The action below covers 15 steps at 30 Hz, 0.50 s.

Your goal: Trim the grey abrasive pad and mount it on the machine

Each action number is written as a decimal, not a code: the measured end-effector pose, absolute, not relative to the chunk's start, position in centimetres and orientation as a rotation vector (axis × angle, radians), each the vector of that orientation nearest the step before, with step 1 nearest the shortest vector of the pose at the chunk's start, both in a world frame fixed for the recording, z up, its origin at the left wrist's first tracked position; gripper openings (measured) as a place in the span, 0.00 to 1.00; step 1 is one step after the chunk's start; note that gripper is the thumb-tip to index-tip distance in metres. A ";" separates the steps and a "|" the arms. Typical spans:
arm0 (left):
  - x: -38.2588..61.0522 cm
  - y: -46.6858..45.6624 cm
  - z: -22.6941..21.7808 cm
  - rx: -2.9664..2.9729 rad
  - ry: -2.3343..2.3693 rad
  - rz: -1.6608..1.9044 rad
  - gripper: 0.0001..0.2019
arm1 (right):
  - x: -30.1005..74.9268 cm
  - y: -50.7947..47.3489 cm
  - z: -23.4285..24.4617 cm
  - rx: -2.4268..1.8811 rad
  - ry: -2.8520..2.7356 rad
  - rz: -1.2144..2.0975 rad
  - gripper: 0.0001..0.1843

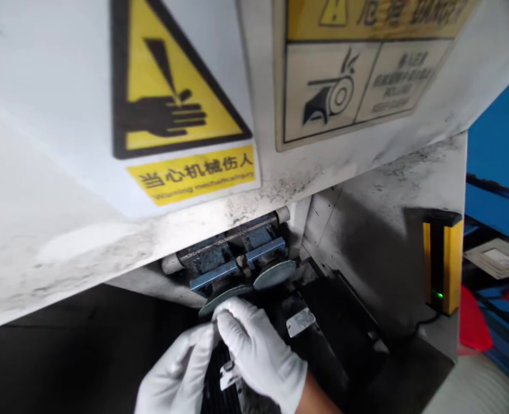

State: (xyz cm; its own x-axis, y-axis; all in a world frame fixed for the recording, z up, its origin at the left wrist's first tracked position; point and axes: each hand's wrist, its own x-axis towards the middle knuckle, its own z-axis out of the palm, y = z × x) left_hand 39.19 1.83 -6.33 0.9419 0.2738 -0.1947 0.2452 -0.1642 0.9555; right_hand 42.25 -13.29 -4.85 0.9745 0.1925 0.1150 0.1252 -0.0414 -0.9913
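Note:
White gloves cover both of my hands, which meet just below two grey-green round discs, the nearer disc point(226, 298) and the farther disc point(275, 275). My left hand point(174, 371) has its fingers pressed together at the tips. Thumb and curled fingers of my right hand point(258, 351) close in a pinch against the left fingertips. Whatever sits between them is hidden by the gloves. Below the right hand lies a small shiny metal plate point(228, 375) with cut-outs, partly covered by the glove. Another thin metal plate point(301, 322) with a hole rests to the right.
A white machine cover point(64, 241) with warning stickers point(194, 172) overhangs the hands. Under it are blue metal bars point(265, 251) and a roller point(282, 215). On the right wall stands a yellow-and-black sensor post point(451, 264) with a green light and a cable.

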 end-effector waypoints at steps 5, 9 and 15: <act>40.6 1.2 -6.9 1.564 0.422 -0.032 0.20 | 38.3 -13.5 -4.9 -1.767 -0.083 -0.029 0.15; 40.0 1.6 -7.9 1.651 0.488 0.040 0.20 | 36.7 -14.0 -5.7 -1.713 0.149 -0.069 0.15; 40.1 -0.5 -6.7 1.640 0.270 0.017 0.15 | 40.3 -13.9 -6.0 -1.421 -0.136 -0.021 0.16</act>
